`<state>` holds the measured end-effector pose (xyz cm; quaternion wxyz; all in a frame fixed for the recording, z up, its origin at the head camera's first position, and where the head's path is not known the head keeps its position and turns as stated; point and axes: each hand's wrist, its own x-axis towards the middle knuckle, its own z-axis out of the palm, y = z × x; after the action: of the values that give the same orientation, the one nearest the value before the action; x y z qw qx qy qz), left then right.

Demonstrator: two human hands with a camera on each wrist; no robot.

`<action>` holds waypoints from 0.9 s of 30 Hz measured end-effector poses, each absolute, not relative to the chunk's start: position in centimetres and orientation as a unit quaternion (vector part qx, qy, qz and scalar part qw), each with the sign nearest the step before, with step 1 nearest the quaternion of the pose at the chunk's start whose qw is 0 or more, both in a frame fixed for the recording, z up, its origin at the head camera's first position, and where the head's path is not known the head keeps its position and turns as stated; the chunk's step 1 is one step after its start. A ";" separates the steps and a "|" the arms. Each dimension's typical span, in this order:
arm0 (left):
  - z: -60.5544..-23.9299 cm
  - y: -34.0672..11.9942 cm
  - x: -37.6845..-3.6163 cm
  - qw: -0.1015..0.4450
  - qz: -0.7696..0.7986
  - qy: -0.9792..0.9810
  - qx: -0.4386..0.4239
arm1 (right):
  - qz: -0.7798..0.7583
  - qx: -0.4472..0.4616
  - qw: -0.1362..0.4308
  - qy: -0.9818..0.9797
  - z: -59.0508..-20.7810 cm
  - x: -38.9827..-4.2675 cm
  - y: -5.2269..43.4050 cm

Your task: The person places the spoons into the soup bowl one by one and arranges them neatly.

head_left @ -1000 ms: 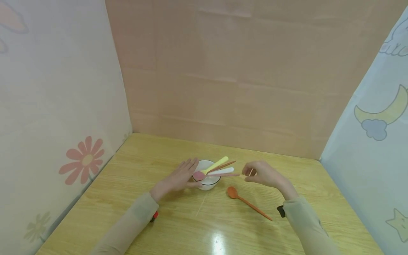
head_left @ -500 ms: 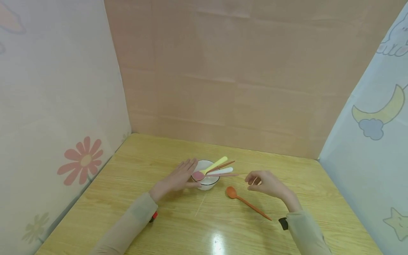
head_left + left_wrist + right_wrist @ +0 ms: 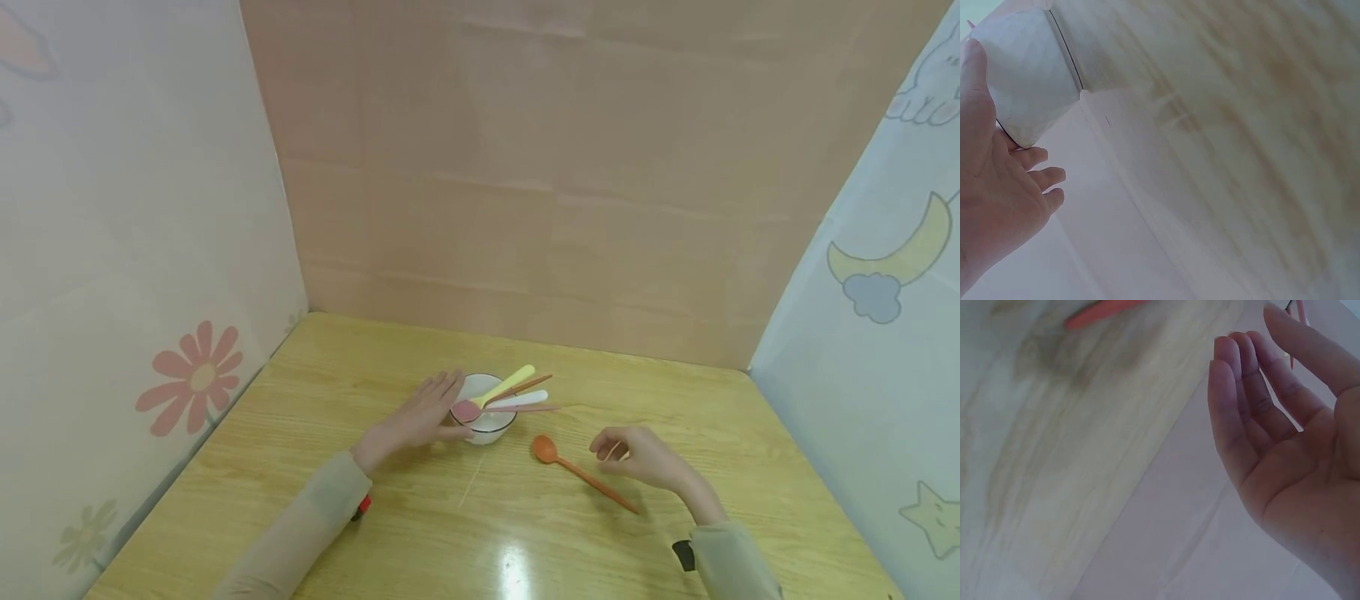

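In the left wrist view the white bowl (image 3: 1025, 75) is cut off by the top and left edges, so its contents cannot be seen, and the left hand (image 3: 994, 206) runs out of the bottom left corner. The right wrist view shows only a blurred end of the orange spoon (image 3: 1100, 311) at the top edge (which end is unclear). The right hand (image 3: 1285, 444) is cropped at right, and the counter (image 3: 1054, 456) beneath is smeared. From the head view, the spoon bowls inside the white bowl seem partly hidden by its rim
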<state>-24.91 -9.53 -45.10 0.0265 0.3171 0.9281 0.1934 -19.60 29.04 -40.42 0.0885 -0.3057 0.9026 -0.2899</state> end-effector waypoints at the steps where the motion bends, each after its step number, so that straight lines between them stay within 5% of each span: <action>1: -45.1 -9.5 -25.0 0.025 0.193 0.928 0.317 | -0.290 -0.303 0.091 0.903 -40.6 -19.5 29.2; 27: -45.4 -9.6 -25.1 0.027 0.180 0.932 0.315 | -0.332 -0.246 0.149 0.899 -43.8 -18.1 30.7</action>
<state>-25.15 -9.59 -45.39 0.0274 0.3145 0.9315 0.1805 -18.14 30.68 -43.76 0.1492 -0.2458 0.8985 -0.3316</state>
